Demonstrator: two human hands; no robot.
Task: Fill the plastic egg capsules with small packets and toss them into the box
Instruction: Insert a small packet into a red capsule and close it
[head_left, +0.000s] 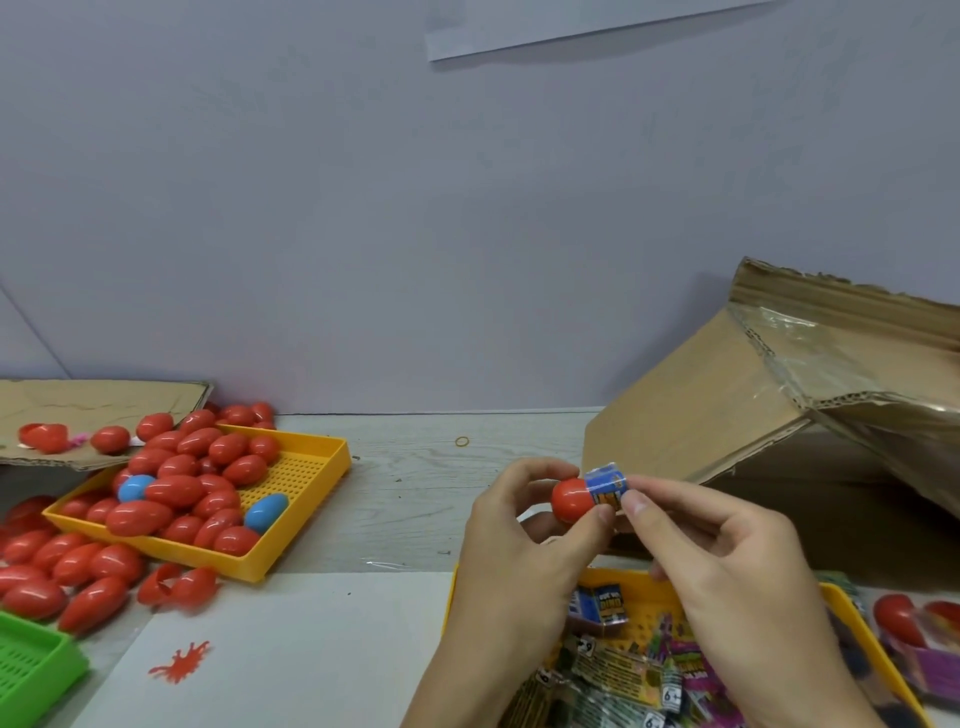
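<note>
My left hand (511, 525) grips a red egg capsule half (570, 500) between fingers and thumb. My right hand (727, 561) pinches a small blue packet (605, 487) whose end sits in the capsule's open mouth. Both hands hover above a yellow tray (847, 603) holding several small packets (618, 670). The cardboard box (737, 415) stands at the right, its flap open. Another yellow tray (306, 467) at the left is heaped with red egg capsules (176, 491) and two blue ones (266, 512).
More red capsules (62, 571) lie loose on the table at the left, some on a flat cardboard sheet (104, 400). A green tray (31, 665) sits at the bottom left. A rubber band (462, 441) lies mid-table. A red splat shape (179, 662) marks white paper.
</note>
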